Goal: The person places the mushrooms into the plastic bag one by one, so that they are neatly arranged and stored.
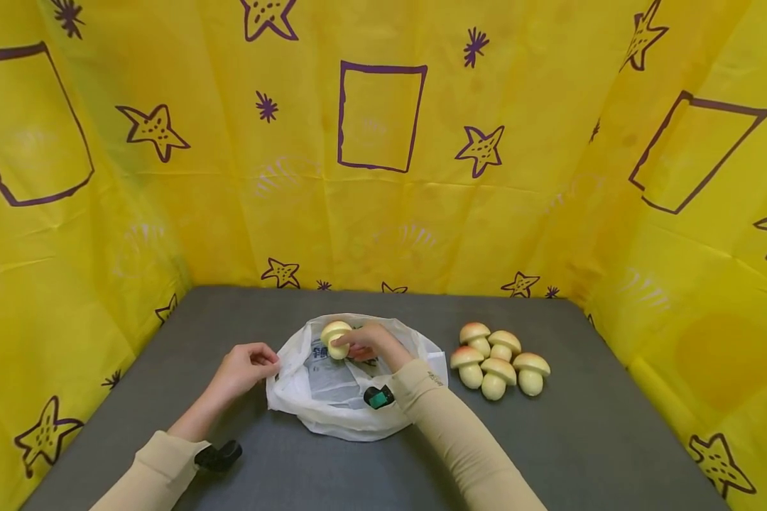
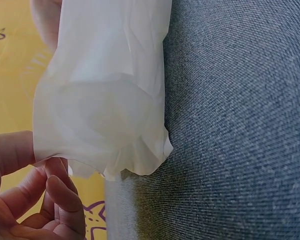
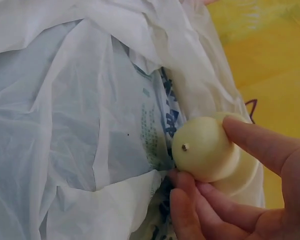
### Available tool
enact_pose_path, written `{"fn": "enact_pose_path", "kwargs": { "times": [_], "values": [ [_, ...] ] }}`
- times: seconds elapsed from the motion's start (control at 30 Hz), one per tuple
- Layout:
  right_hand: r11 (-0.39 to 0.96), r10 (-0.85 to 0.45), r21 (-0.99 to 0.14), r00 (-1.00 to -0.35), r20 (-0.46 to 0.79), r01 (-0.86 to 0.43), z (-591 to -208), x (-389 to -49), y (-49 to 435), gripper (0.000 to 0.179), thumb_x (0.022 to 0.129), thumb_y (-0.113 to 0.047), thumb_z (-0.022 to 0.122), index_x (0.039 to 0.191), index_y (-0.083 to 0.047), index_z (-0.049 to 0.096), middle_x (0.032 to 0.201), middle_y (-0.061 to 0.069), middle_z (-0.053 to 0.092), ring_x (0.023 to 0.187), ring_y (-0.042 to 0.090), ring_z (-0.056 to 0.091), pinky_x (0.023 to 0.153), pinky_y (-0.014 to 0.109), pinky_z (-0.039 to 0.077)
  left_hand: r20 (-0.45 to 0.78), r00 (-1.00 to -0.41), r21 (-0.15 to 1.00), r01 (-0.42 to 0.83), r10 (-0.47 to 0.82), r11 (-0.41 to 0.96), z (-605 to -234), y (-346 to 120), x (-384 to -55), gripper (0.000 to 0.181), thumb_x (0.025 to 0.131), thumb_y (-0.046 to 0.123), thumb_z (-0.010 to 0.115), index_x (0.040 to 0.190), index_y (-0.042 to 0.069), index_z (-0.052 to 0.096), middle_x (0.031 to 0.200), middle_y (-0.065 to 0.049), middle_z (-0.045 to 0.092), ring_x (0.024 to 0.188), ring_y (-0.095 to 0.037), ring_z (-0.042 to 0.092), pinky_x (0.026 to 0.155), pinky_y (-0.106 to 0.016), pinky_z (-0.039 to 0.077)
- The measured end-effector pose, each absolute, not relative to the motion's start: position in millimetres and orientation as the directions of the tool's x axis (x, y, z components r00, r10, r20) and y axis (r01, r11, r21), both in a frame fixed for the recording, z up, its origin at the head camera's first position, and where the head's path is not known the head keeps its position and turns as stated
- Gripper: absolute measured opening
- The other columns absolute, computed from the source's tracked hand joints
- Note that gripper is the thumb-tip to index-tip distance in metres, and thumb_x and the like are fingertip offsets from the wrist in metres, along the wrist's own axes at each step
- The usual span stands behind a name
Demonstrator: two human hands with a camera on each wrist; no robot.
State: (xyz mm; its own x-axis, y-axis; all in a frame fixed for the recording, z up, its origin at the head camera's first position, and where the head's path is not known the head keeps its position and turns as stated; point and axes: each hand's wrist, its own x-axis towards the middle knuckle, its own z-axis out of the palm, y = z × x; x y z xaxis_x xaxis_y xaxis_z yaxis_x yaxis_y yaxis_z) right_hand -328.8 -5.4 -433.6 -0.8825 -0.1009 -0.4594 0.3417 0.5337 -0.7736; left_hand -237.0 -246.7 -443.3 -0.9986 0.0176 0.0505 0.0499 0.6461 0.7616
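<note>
- Right hand (image 1: 366, 343) over the open mouth of the white plastic bag (image 1: 332, 415), fingers and thumb curled round a toy mushroom (image 1: 335, 339), clamped on it.
- Held mushroom tipped over on its side: long axis about level in the head view, pale cap toward the left and far side, stem end toward the palm. In the right wrist view, round stem base (image 3: 202, 148) turned toward the lens, cap behind it against the fingers (image 3: 255, 145).
- Mushroom above the bag's opening, just over the printed lining; touching the plastic or not, cannot tell.
- Left hand (image 1: 246, 367) at the bag's left edge, thumb and fingers (image 2: 60, 192) pinching the thin rim and lifting it off the grey table (image 1: 581, 440).
- Hands apart, one on each side of the bag's mouth.
- Five more mushrooms (image 1: 500, 360) clustered on the table right of the bag, standing upright on their stems, caps up, just beside one another.
- Yellow cloth with purple stars (image 1: 383, 177) behind and on both sides.
</note>
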Motion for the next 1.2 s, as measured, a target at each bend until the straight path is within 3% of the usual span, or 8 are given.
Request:
{"fn": "enact_pose_path", "kwargs": {
  "times": [0.37, 0.63, 0.8, 1.2],
  "values": [
    [0.481, -0.139, -0.810, -0.883, -0.448, 0.335, -437.3, -322.6, -6.7, 0.044, 0.072, -0.026, 0.083, 0.091, -0.001, 0.052, 0.080, 0.011, 0.063, 0.060, 0.016, 0.062, 0.070, 0.033, 0.057, 0.050, -0.998, 0.759, 0.054, 0.025, 0.649, -441.8, -247.2, -236.0, 0.011, 0.082, 0.013, 0.071, 0.088, 0.004, 0.067, 0.077, -0.005, 0.061, 0.069, -0.018, 0.051, 0.060, -0.027, 0.046],
    [0.455, -0.173, -0.816, -0.863, -0.475, 0.358, -441.0, -324.2, -9.5, 0.049, 0.069, -0.024, 0.085, 0.097, 0.004, 0.056, 0.082, 0.014, 0.068, 0.067, 0.019, 0.068, 0.067, 0.030, 0.056, 0.048, -0.999, 0.762, 0.051, 0.021, 0.645, -444.0, -249.4, -235.4, 0.013, 0.082, 0.015, 0.072, 0.088, 0.005, 0.067, 0.076, -0.005, 0.061, 0.069, -0.017, 0.051, 0.059, -0.027, 0.044],
    [0.442, -0.168, -0.822, -0.867, -0.470, 0.360, -441.8, -320.7, -13.1, 0.037, 0.075, -0.020, 0.081, 0.093, 0.002, 0.057, 0.082, 0.013, 0.067, 0.071, 0.021, 0.070, 0.071, 0.031, 0.056, 0.039, -0.999, 0.764, 0.043, 0.020, 0.644, -443.2, -249.5, -234.5, 0.013, 0.082, 0.015, 0.072, 0.088, 0.004, 0.067, 0.077, -0.005, 0.061, 0.069, -0.017, 0.051, 0.059, -0.027, 0.044],
    [0.382, -0.207, -0.834, -0.843, -0.497, 0.398, -445.1, -323.3, -12.5, 0.029, 0.077, -0.018, 0.079, 0.087, 0.003, 0.062, 0.081, 0.015, 0.070, 0.067, 0.018, 0.068, 0.068, 0.029, 0.056, 0.036, -0.999, 0.765, 0.038, 0.017, 0.643, -443.9, -250.2, -235.0, 0.013, 0.082, 0.015, 0.072, 0.088, 0.005, 0.067, 0.077, -0.005, 0.060, 0.069, -0.017, 0.051, 0.059, -0.026, 0.044]
  ]
}}
